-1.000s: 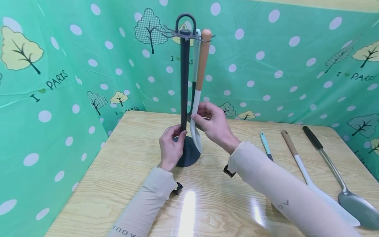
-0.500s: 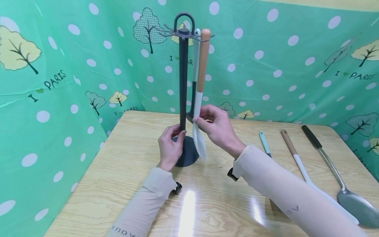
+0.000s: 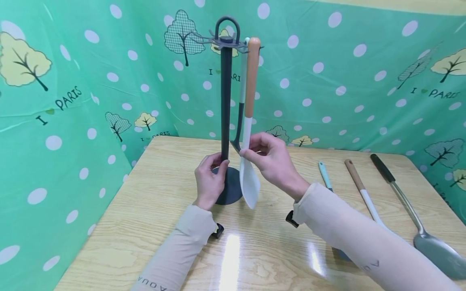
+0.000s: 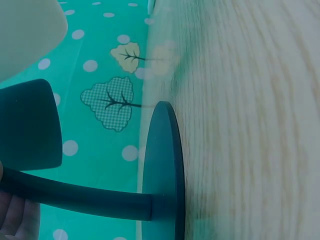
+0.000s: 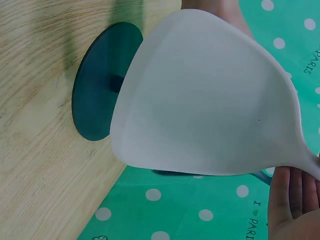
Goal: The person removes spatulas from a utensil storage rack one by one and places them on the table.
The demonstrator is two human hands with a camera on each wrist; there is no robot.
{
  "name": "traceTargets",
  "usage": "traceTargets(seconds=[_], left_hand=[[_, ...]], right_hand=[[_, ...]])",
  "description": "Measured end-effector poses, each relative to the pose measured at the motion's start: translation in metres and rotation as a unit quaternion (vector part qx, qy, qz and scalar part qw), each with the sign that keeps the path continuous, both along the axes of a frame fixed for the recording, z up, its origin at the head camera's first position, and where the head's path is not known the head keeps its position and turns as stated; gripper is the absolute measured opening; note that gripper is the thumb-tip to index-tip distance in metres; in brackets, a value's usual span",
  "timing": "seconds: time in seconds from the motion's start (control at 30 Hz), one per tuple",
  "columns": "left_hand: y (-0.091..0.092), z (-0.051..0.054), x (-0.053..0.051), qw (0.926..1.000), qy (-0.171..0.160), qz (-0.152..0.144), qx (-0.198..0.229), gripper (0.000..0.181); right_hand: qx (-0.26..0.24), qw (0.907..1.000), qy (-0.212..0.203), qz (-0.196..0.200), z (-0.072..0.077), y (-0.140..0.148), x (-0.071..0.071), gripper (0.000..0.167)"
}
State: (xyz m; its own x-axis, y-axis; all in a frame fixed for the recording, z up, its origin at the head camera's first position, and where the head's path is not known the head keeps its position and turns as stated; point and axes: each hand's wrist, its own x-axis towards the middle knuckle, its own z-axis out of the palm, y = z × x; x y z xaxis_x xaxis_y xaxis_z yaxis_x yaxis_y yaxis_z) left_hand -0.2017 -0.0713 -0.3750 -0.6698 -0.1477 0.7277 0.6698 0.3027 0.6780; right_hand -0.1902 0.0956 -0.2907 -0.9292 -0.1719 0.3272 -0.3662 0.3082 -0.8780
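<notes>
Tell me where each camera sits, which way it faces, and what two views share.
Head: on the head, facing forward and down at the black stand and white spatula; left hand, right hand and both sleeves show.
Left wrist: on that wrist, looking low across the table to the stand's round base; fingers show at the lower left.
Right wrist: on that wrist, facing the spatula's white blade; fingers show at lower right, skin at top.
Shared: both wrist views show the base and the green curtain.
</notes>
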Motion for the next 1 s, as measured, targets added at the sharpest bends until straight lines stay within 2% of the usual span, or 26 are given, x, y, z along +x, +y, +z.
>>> traceTargets(seconds=[0.5,0.77,1.0], left_hand=[[0.0,-0.002,-0.001,1.0,0.002,0.004,-0.005,0.015],[0.0,-0.002,-0.001,1.0,0.0,0.001,-0.002,0.015],[0.0,-0.004,-0.002,1.0,0.007,0.005,-0.002,0.015]], right_hand=[[0.0,0.9999,0.011,0.0,0.004,0.008,0.006,0.017],[-0.001,0.9997,0.015,-0.017,0.005,0.01,0.007,0.016],[-0.004,0.9996,0.025,-0.016,0.01,0.014,0.009,0.016]])
